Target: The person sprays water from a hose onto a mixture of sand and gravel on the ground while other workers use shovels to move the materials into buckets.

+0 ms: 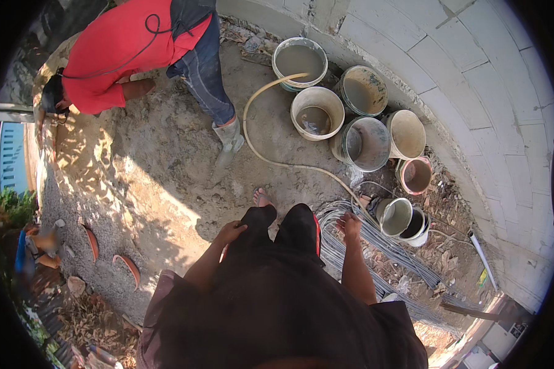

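My left hand (232, 233) hangs beside my left thigh, empty, with its fingers loosely apart. My right hand (349, 226) is out to the right of my knee, above a coil of grey tubing or cable (335, 229); its fingers are half spread and hold nothing. Ahead of it stand several buckets along the wall. A metal-grey bucket (397, 217) is the nearest light one, beside a dark bucket (415, 225). A yellowish hose (271, 161) runs from a bucket of grey water (300, 63) across the ground toward the coil.
A person in a red shirt (126, 52) and rubber boots (229, 136) bends over at the far left. A curved block wall (468, 80) borders the right. At left, two curved orange pieces (128, 270) lie on a grey gravel heap (104, 240). A white pipe (483, 258) leans at right.
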A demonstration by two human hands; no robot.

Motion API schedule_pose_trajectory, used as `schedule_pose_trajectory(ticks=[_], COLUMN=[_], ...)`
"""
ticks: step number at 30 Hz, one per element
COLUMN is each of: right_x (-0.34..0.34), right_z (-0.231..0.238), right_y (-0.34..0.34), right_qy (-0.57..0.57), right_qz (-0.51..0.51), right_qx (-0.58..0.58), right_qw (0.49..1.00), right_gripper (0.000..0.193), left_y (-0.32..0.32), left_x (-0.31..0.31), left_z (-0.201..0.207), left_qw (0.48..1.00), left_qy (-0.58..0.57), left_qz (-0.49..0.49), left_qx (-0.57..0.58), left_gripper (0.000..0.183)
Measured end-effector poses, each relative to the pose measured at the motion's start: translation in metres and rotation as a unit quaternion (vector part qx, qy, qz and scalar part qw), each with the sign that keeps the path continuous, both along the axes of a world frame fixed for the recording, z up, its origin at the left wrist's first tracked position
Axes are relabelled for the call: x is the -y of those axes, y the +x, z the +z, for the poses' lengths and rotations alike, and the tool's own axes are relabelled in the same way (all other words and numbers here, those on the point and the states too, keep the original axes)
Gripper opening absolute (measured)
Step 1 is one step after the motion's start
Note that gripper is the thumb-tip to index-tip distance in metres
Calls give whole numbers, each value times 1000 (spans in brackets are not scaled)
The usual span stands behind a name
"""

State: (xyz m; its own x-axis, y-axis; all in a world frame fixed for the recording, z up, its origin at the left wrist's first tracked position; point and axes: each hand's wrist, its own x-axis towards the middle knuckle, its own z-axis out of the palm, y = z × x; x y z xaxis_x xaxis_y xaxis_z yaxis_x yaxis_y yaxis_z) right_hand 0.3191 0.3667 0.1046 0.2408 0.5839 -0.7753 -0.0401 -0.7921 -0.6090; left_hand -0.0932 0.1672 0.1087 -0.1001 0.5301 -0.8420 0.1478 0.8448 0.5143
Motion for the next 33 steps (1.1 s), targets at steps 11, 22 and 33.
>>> schedule_pose_trajectory(ticks=[11,22,33], right_x=[-332,-535,-509], right_z=[-49,-184,-223], right_y=[-247,-393,-392], right_qy=[58,-3,39], right_qz=[123,8,-5], right_qx=[-123,-159,-153], right_qw=[983,987,987], right_gripper=[24,49,21], left_y=[65,220,248], left_x=[50,41,-2], left_z=[52,122,145], left_qw=[859,778,819], left_qy=[-169,-398,-403], left_qz=[483,485,407], left_qx=[30,-10,-39], left_gripper=[41,45,46])
